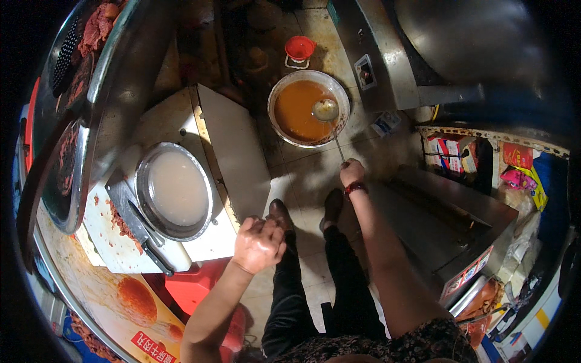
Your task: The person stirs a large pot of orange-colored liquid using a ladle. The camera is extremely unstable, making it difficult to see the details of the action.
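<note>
My right hand (pixel 352 172) grips the handle of a metal ladle (pixel 325 110). The ladle's bowl is over or in the orange-brown liquid (pixel 295 109) of a round metal basin (pixel 276 131) on the tiled floor. My left hand (pixel 259 242) is raised over the floor with its fingers curled, close to the edge of a white board; whether it holds anything is not clear. Left of it, a metal bowl (pixel 211 199) of cloudy pale liquid stands on the board. A cleaver (pixel 127 199) and a black-handled knife (pixel 156 259) lie beside it on a cutting board (pixel 104 245) with meat scraps.
A red strainer or funnel (pixel 300 48) is beyond the basin. Large metal pans with meat (pixel 97 29) rise at upper left. Under the left board is a red plastic container (pixel 186 286). At right stand a metal cabinet (pixel 435 218) and a shelf (pixel 490 136) holding packages.
</note>
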`<move>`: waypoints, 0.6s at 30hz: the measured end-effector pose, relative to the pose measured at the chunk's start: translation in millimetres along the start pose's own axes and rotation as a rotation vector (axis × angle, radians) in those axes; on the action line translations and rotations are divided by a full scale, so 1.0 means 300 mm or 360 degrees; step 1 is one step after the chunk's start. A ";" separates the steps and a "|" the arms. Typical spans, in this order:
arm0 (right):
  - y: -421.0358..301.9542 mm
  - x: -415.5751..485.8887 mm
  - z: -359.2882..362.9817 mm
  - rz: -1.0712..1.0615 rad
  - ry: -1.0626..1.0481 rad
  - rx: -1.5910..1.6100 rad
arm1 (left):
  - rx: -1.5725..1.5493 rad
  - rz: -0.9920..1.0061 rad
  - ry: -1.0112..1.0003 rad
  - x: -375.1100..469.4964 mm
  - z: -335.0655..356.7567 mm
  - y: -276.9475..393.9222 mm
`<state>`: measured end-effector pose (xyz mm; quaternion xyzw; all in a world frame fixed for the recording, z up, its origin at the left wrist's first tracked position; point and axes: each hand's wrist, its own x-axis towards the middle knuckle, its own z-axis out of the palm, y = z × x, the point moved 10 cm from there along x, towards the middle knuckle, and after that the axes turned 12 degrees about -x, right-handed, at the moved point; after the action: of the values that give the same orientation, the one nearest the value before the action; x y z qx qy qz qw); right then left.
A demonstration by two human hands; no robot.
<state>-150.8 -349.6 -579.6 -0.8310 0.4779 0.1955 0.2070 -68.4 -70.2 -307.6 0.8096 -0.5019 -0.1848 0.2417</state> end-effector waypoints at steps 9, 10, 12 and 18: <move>-0.072 0.072 -0.015 -0.0039 0.0102 -0.0006 | 0.0011 0.0008 -0.0019 0.003 0.000 -0.001; -0.071 0.084 -0.026 -0.0053 0.0253 0.0023 | 0.0004 0.0013 -0.0015 0.006 0.000 0.001; -0.064 0.114 0.012 -0.0041 0.0176 0.0001 | -0.0002 0.0024 -0.0004 0.010 -0.002 0.003; -0.119 0.123 0.067 -0.0193 0.0140 -0.0042 | -0.0008 -0.0001 0.0006 0.012 -0.008 0.003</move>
<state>-105.0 -348.9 -610.1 -0.8689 0.4326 0.1522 0.1863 -66.3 -73.2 -305.2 0.8094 -0.5008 -0.1847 0.2447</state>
